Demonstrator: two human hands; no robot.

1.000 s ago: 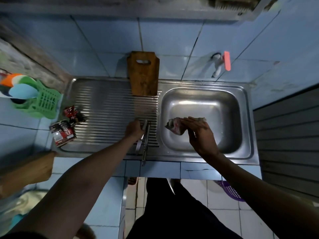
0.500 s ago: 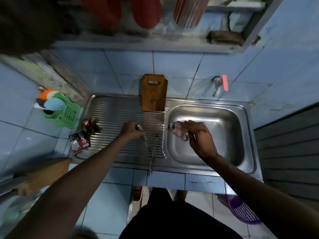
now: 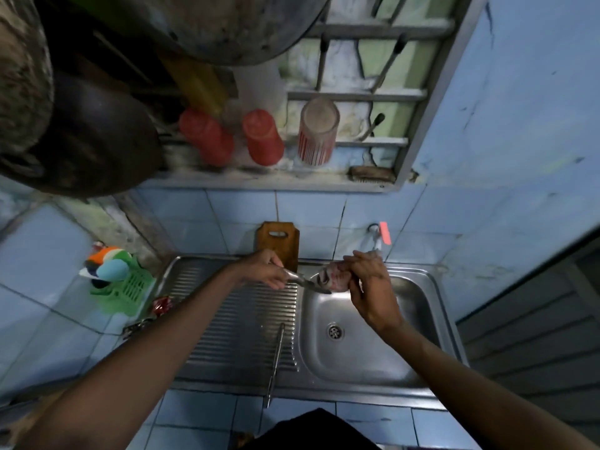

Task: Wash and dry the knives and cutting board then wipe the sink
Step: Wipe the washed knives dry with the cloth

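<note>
My left hand (image 3: 264, 268) grips the handle of a steel knife (image 3: 303, 281) and holds it above the sink's left edge, blade pointing right. My right hand (image 3: 370, 280) holds a crumpled reddish cloth (image 3: 334, 278) against the blade's tip. A second knife (image 3: 276, 362) lies on the ribbed drainboard (image 3: 227, 319), its end over the front edge. The wooden cutting board (image 3: 280, 243) leans upright against the tiled wall behind the drainboard. The steel sink basin (image 3: 373, 349) with its drain lies below my right hand.
A tap with a pink handle (image 3: 381, 233) sticks out of the wall above the basin. A green basket (image 3: 125, 287) with sponges sits left of the drainboard, with small red packets (image 3: 162, 303) beside it. Red cups (image 3: 263, 138) and pans hang on a shelf overhead.
My left hand lifted one knife off the drainboard and carried it up and right. My right hand raised the cloth to meet the blade. The camera tilted upward.
</note>
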